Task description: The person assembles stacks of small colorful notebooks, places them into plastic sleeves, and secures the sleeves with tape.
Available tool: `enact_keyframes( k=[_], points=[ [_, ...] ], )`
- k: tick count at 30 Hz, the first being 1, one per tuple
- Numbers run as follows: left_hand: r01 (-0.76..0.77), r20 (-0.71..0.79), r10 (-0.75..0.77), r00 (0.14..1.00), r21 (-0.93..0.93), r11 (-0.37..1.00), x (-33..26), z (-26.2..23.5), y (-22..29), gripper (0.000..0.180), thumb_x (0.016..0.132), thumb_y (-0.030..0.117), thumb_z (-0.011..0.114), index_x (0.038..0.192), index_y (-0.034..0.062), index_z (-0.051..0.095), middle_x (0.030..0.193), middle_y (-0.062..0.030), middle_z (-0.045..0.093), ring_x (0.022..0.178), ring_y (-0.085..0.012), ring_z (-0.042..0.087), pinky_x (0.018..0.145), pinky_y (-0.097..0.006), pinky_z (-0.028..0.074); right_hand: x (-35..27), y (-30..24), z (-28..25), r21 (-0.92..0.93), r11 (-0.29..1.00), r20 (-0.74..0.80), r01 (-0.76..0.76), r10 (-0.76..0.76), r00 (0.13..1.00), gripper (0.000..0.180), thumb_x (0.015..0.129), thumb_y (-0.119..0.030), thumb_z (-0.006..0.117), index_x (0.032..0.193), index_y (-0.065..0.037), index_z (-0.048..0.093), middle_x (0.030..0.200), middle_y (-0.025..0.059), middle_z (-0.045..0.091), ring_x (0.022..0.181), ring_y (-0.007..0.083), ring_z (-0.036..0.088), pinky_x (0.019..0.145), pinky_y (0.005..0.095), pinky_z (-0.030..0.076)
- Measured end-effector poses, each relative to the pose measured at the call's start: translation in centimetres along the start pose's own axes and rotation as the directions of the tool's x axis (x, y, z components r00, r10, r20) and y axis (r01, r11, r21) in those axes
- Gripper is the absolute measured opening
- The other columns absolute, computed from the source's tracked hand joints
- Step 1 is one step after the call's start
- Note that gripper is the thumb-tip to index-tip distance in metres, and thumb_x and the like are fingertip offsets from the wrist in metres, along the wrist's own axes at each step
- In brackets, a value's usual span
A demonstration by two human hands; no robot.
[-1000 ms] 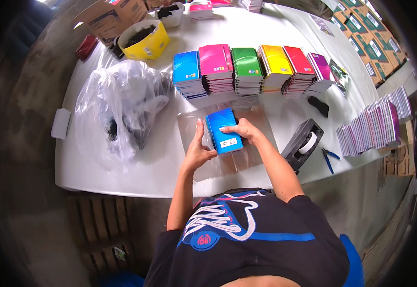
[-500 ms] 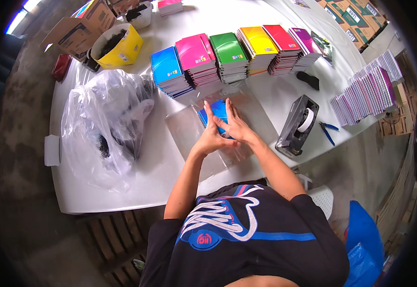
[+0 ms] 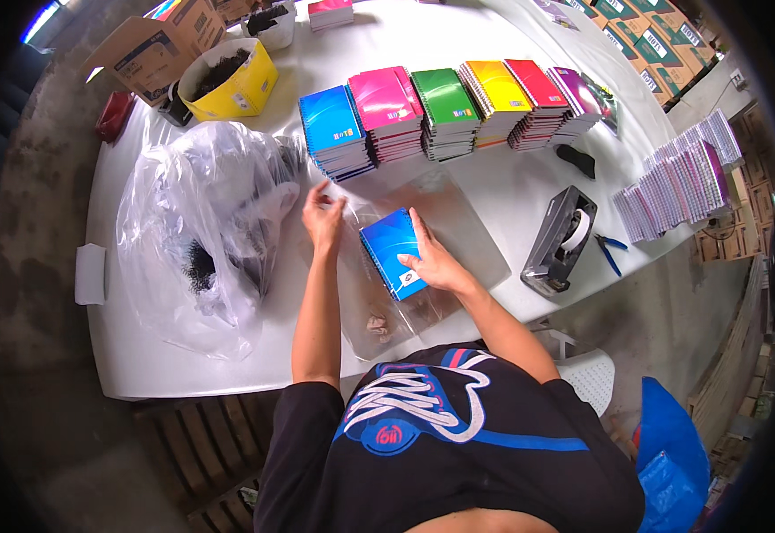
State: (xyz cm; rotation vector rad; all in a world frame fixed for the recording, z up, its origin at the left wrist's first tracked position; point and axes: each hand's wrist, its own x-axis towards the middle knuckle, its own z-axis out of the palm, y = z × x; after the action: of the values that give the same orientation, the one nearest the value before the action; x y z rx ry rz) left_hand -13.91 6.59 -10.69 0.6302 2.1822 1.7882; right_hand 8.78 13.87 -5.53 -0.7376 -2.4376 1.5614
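A blue spiral notebook [image 3: 389, 250] lies at a slant on a clear plastic sheet [image 3: 472, 235] in front of me. My right hand [image 3: 439, 265] is closed on its right side, thumb on the cover and fingers along the edge. Off to the left, my left hand [image 3: 323, 218] is raised with bent fingers apart and nothing visible in them. It is close to the blue notebook stack [image 3: 332, 124]. Beside that stack stand pink [image 3: 385, 98], green [image 3: 445, 96], yellow [image 3: 496, 87], red [image 3: 536, 84] and purple [image 3: 576, 91] notebook stacks.
At left sits a large clear plastic bag [image 3: 192, 204] with dark contents, below a yellow container [image 3: 236, 89] and an open cardboard box [image 3: 143, 62]. A black tape dispenser [image 3: 552, 240], blue-handled pliers [image 3: 609, 251] and rows of spiral-bound notebooks [image 3: 676, 191] are at right.
Both hands were together over the notebook. My left hand has moved away to the left, and the right one stays on the notebook, which now shows more fully. The view has shifted slightly.
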Motion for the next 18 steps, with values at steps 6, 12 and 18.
enact_keyframes(
  k=[6,12,18],
  points=[
    [-0.639,0.309,0.59,0.746,0.084,0.765,-6.8,-1.5,8.5,0.04,0.062,-0.002,0.076,0.1,0.0081,0.068,0.093,-0.0069,0.065,0.077,-0.0194,0.063,0.065,-0.028,0.05,-0.3,0.8,-1.3,0.007,0.998,-0.021,-0.06,0.06,0.998,0.088,0.086,-0.019,0.061,0.146,0.0,-0.001,0.151,0.0241,0.01,0.141,0.0344,0.011,0.114,0.0362,0.015],
    [-0.48,0.617,0.171,0.768,0.377,0.792,-12.1,-0.9,7.2,0.066,0.07,0.035,0.076,0.128,0.0133,0.054,0.141,-0.0036,0.043,0.131,-0.0243,0.039,0.101,-0.04,0.039,-1.7,2.7,-2.0,0.086,0.968,-0.155,-0.237,0.248,0.956,0.072,0.092,-0.035,0.049,0.145,0.001,0.014,0.152,0.0224,0.01,0.141,0.0341,0.012,0.113,0.0446,0.015],
    [-0.448,0.632,0.18,0.754,0.295,0.844,-11.9,-0.6,6.8,0.068,0.073,0.038,0.074,0.132,0.0129,0.05,0.144,-0.005,0.039,0.135,-0.0251,0.032,0.106,-0.041,0.034,-6.9,6.4,0.8,-0.471,0.704,-0.578,-0.531,0.209,0.789,0.057,0.095,-0.029,0.043,0.142,-0.001,0.027,0.15,0.0189,0.022,0.139,0.0331,0.021,0.111,0.0507,0.017]
  ],
)
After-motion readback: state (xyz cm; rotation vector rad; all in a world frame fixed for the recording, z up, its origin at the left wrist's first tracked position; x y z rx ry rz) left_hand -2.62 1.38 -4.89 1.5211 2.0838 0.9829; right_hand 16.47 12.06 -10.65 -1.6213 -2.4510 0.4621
